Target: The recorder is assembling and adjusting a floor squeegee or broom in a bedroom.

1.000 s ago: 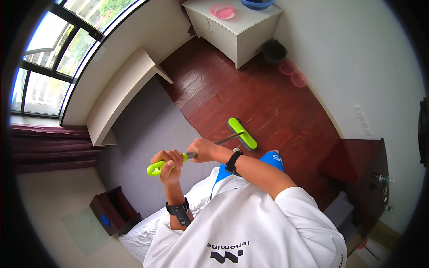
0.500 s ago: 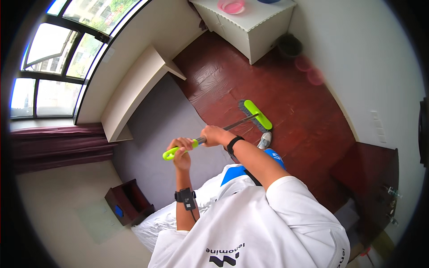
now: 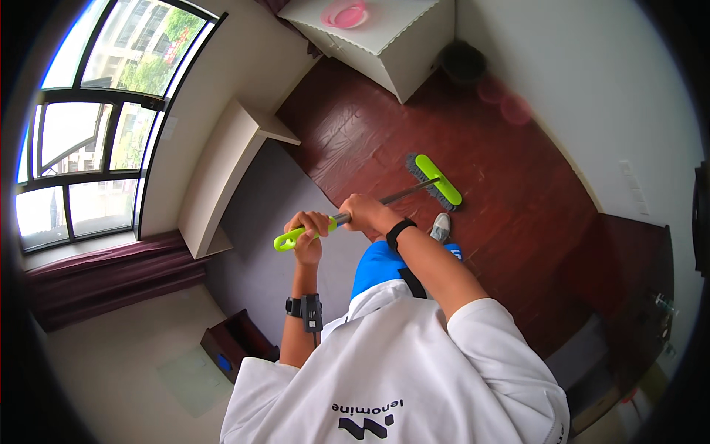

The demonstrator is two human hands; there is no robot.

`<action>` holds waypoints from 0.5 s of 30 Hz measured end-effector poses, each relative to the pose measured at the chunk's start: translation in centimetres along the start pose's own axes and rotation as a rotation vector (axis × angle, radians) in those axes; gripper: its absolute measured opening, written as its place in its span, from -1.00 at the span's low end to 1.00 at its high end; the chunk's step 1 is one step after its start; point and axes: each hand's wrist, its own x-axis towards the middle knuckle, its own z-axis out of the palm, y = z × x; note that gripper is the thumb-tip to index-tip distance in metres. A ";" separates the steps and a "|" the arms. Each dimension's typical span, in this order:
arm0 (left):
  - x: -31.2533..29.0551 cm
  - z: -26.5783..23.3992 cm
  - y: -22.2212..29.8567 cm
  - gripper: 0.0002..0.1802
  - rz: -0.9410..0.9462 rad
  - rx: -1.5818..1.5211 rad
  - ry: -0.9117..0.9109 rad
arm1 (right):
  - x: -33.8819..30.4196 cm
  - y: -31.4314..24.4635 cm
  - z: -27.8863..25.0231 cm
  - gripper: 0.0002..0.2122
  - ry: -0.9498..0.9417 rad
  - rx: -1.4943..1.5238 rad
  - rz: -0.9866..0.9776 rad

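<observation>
I hold a mop (image 3: 442, 181) with a lime-green head and a grey fringe, its head down on the dark red wooden floor (image 3: 510, 244). My left hand (image 3: 309, 228) is closed round the green grip near the pole's top end, where the looped tip sticks out past the fingers. Farther down, my right hand (image 3: 362, 213) wraps round the metal pole. The pole slants away from me to the right. Close behind the mop head is a grey-and-white shoe (image 3: 441, 228) of mine.
A white cabinet (image 3: 414, 55) with a pink basin (image 3: 346, 12) on top stands at the far wall, beside a dark bin (image 3: 463, 62). To the left are a grey mat-like surface (image 3: 274, 200), a pale shelf unit (image 3: 214, 174) and a window. Dark furniture (image 3: 629, 288) stands at the right.
The mop head has moved slightly right on the floor. Both hands have shifted a little right and up in view, still gripping the pole. The whole view has turned somewhat.
</observation>
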 end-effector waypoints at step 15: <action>10.3 2.0 -4.4 -0.73 -0.043 -0.134 -0.429 | 0.9 5.3 -2.0 -0.85 0.613 0.009 0.165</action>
